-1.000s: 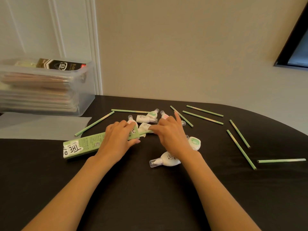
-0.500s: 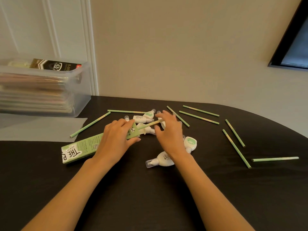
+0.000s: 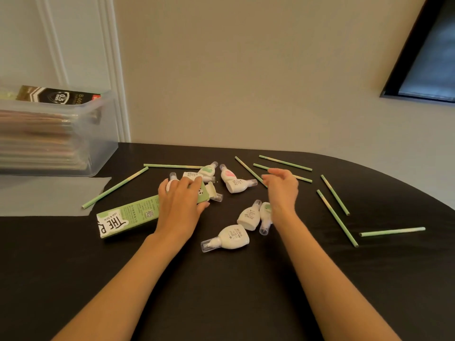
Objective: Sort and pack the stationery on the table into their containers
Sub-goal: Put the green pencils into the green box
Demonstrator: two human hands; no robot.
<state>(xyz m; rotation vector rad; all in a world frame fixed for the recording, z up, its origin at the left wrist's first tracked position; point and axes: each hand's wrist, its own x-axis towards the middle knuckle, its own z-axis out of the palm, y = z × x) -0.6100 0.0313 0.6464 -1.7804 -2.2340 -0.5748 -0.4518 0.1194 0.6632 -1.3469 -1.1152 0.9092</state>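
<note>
The left hand point(image 3: 181, 201) lies flat on the open end of a green pencil box point(image 3: 128, 216), fingers curled over it, pinning it to the black desk point(image 3: 221, 291). The right hand point(image 3: 282, 188) hovers empty, fingers loosely spread, above a green pencil point(image 3: 250, 170) at the far side. More green pencils point(image 3: 336, 217) lie scattered to the right and behind, and one point(image 3: 115, 188) reaches toward a clear plastic bin point(image 3: 98, 134) at the left. White correction tape dispensers point(image 3: 231, 238) sit clustered between and around the hands.
</note>
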